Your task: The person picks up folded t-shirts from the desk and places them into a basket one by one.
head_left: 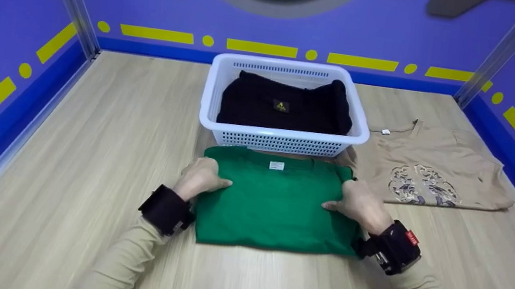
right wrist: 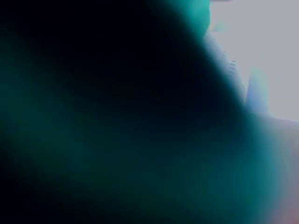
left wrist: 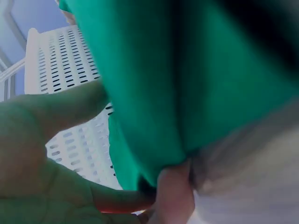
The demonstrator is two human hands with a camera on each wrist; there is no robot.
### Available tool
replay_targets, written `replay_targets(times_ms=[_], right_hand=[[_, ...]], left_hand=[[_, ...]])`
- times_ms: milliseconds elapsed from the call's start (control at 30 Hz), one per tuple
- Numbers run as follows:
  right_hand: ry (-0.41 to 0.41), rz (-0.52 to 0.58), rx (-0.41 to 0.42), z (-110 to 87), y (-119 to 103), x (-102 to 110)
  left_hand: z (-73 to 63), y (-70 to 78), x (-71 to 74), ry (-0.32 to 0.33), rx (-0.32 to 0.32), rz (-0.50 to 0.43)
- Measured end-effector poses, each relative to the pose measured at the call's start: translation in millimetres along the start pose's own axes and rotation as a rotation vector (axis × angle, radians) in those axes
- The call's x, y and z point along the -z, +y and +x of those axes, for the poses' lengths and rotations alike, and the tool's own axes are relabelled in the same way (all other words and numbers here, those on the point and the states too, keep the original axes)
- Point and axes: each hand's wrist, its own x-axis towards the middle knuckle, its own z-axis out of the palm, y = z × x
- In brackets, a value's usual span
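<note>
A green T-shirt [head_left: 278, 213], folded to a rectangle with a white label at its collar, spans both hands in the head view. The left hand [head_left: 201, 177] grips its left side, thumb on top and fingers curled underneath; the left wrist view shows the cloth [left wrist: 135, 84] between thumb and fingers. At the opposite side, the right hand [head_left: 360, 205] holds the edge with its thumb over the fabric and its other fingers hidden below. Dark, blurred cloth fills most of the right wrist view. Just beyond the shirt stands a white plastic basket [head_left: 284, 134] containing a folded black garment [head_left: 263, 102].
A beige T-shirt [head_left: 441, 160] with a dark print lies flat on the wooden table [head_left: 141, 113], right of the basket and partly behind the right hand. Blue panels [head_left: 165, 10] with yellow marks border the table at the back and sides.
</note>
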Motion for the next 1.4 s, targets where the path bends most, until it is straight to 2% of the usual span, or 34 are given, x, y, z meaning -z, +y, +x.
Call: replay_targets(times_ms=[133, 267, 367, 500, 700, 833, 967, 1100, 1233, 1400], right_hand=[[0.009, 0.080, -0.022, 5.2, 2, -2], [-0.017, 0.124, -0.031, 7.9, 5, -3], [-0.026, 0.139, -0.028, 8.6, 5, -2], [-0.059, 0.140, -0.028, 10.3, 5, -1], [-0.147, 0.196, -0.043, 14.9, 7, -1], [-0.178, 0.332, -0.065, 17.0, 5, -1], [-0.186, 0.495, -0.035, 20.6, 5, -3], [-0.244, 0.617, 0.007, 24.8, 9, -5], [-0.320, 0.749, 0.012, 26.4, 12, -5], [-0.400, 0.913, 0.047, 24.1, 14, -3]], left_hand=[[4.8, -1.4, -0.5, -0.045, -0.043, -0.103], [7.3, -2.8, -2.2, -0.102, -0.049, -0.176], [8.3, -2.7, -3.7, -0.105, -0.044, -0.180], [8.3, -1.1, -3.7, -0.072, -0.049, -0.155], [5.9, -2.4, 6.0, -0.079, -0.056, -0.165], [1.5, -3.2, 16.4, -0.084, -0.087, -0.242], [-5.1, -0.3, 26.2, -0.096, -0.122, -0.322], [-11.7, 2.7, 33.9, -0.079, -0.150, -0.320], [-21.0, 6.2, 41.1, -0.050, -0.177, -0.305], [-36.1, 13.3, 52.2, -0.050, -0.222, -0.291]])
